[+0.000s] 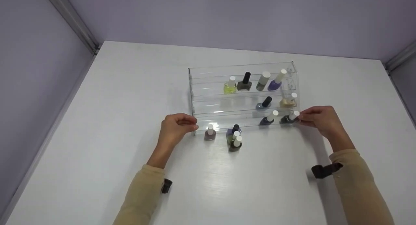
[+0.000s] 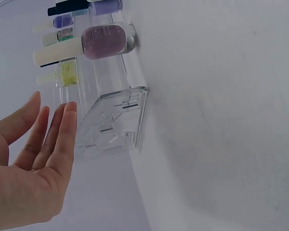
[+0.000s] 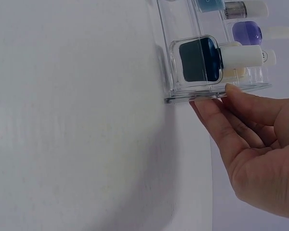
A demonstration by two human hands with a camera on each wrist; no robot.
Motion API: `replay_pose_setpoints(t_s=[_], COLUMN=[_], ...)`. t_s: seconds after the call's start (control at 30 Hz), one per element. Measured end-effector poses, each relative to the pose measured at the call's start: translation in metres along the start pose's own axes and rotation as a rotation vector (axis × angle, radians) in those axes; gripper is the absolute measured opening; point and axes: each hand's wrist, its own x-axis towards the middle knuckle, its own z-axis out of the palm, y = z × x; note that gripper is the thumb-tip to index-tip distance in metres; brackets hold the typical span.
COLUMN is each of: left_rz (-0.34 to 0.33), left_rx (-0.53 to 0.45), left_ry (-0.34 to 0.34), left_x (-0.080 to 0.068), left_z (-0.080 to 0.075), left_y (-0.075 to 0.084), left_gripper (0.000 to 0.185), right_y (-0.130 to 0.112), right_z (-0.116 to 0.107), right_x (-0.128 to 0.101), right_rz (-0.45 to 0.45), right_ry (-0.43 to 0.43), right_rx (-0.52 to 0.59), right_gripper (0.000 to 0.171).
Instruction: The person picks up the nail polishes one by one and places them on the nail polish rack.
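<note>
Spanning mid-frame, the clear plastic tiered rack [image 1: 218, 112] sits between the left hand [image 1: 175, 127], fingers loosely parted, and right hand [image 1: 320, 119], extended fingers touching it.

With my right hand [image 1: 320, 121] I touch one end of a clear, stepped rack [image 1: 221, 121]; it stands upright, its other end just beside my left hand [image 1: 174, 129], its tiers holding eight white- or black-capped polish bottles [image 1: 244, 86].

The rack [image 1: 208, 106] stands on the table [image 1: 123, 88], racked bottles [image 1: 274, 85] mostly right; other bottles [image 1: 210, 135] stand nearer, toward the left.
</note>
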Motion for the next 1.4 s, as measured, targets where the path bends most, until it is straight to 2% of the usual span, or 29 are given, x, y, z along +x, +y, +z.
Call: replay_pose_setpoints(t_s=[0.2, 0.37, 0.5, 0.67, 1.0, 1.2, 1.4], left_rz=[0.027, 0.036, 0.051, 0.049, 0.041, 0.051, 0.038], left_rx=[-0.040, -0.041, -0.037, -0.038, -0.030, -0.018, 0.000], left_ry=[-0.023, -0.057, -0.084, -0.097, -0.083, -0.051, -0.029], left_x=[-0.001, -0.002, -0.001, -0.002, -0.002, -0.001, -0.002], left_z=[0.006, 0.011, 0.015, 0.020, 0.027, 0.031, 0.034], left_y=[-0.001, -0.002, -0.003, -0.002, -0.004, -0.005, -0.005], left_gripper=[0.017, 0.019, 0.019, 0.018, 0.020, 0.021, 0.025], right_y=[0.000, 0.001, 0.002, 0.002, 0.001, 0.001, 0.001], right_z=[0.000, -0.001, -0.001, 0.000, 0.000, 0.000, 0.000], right_x=[-0.001, -0.001, -0.001, -0.001, 0.000, -0.001, -0.001], right_rz=[0.007, -0.010, -0.027, -0.034, -0.022, -0.019, -0.028], right_ry=[-0.003, -0.007, -0.009, -0.008, -0.009, -0.005, -0.012], right_rx=[0.003, 0.029, 0.046, 0.042, 0.050, 0.039, 0.056], right_gripper=[0.013, 0.005, 0.011, 0.011, 0.010, 0.006, 0.012])
